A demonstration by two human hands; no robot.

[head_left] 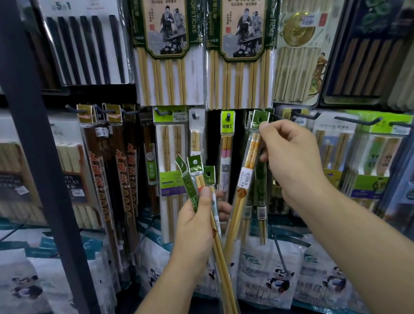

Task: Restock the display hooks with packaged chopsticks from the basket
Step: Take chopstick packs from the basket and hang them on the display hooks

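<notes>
Panda-print bags (pixel 258 276) below, dark post (pixel 45 168) left

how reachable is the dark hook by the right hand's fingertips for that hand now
Probably yes: the right hand pinches a green-headed pack just beside the dark hook, and nothing seems to lie between.

The small chopstick packs (pixel 195 163) have green headers and yellow sticks; the big packs (pixel 165 25) at 12 o'clock are beige, green-bordered.
</notes>
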